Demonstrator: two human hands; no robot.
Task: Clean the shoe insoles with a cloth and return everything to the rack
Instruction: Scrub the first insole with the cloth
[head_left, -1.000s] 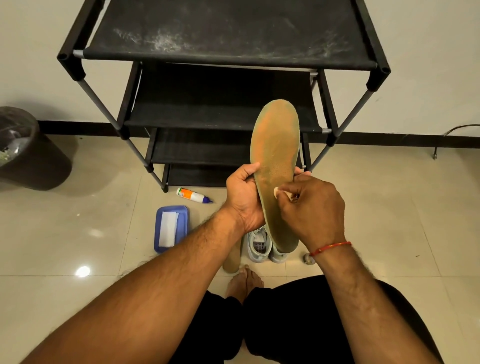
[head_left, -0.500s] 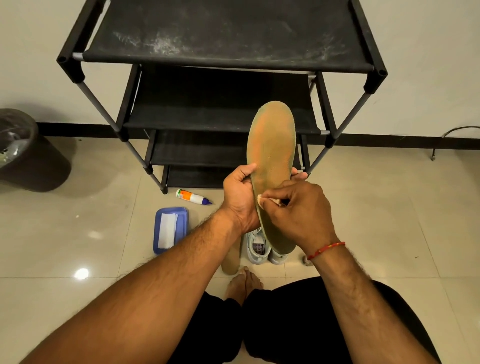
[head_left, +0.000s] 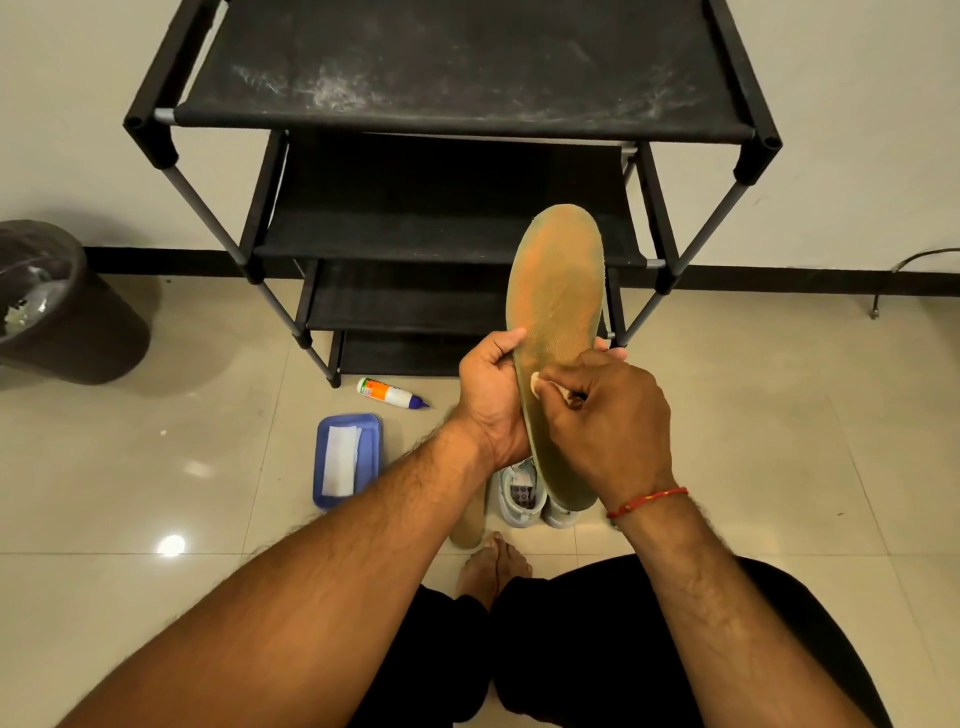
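A tan-green shoe insole stands upright in front of me, toe end up. My left hand grips its left edge near the middle, fingertips showing past the right edge. My right hand pinches a small pale cloth and presses it against the insole's lower half. A second insole lies on the floor under my left wrist, mostly hidden. Two light shoes stand on the floor below my hands. The black shoe rack stands against the wall, its shelves bare.
A blue tray with a white sheet lies on the tiled floor to the left. A small white and orange bottle lies by the rack's foot. A dark waste bin stands at far left. My bare foot is below the shoes.
My right hand with the cloth has slid left across the insole's lower half. The insole and left hand have barely shifted.
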